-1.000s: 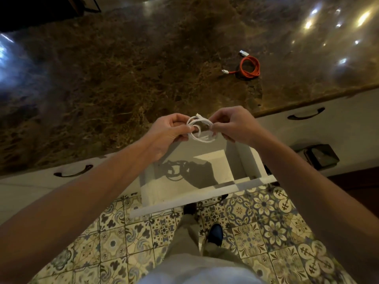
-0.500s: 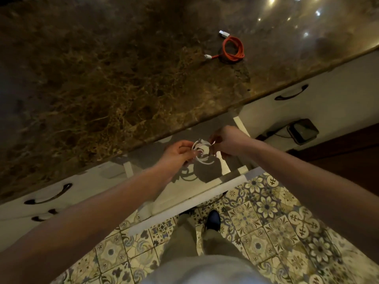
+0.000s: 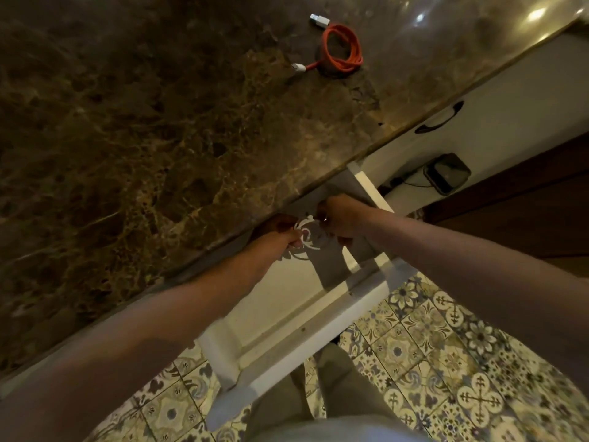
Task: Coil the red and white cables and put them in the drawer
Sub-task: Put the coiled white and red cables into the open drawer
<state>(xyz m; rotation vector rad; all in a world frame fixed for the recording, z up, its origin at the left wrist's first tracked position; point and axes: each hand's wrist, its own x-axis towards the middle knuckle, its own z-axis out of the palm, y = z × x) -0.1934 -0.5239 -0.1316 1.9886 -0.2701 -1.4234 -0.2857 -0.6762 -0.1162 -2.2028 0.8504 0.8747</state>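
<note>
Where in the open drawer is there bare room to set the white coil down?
The drawer floor is bare between your left hand and the front panel, toward its left wall. It is crowded under the countertop edge, where both hands, right hand included, hold the white cable.

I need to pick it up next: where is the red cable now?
The red cable lies coiled on the marble countertop, top right of the head view, far beyond both hands.
</note>
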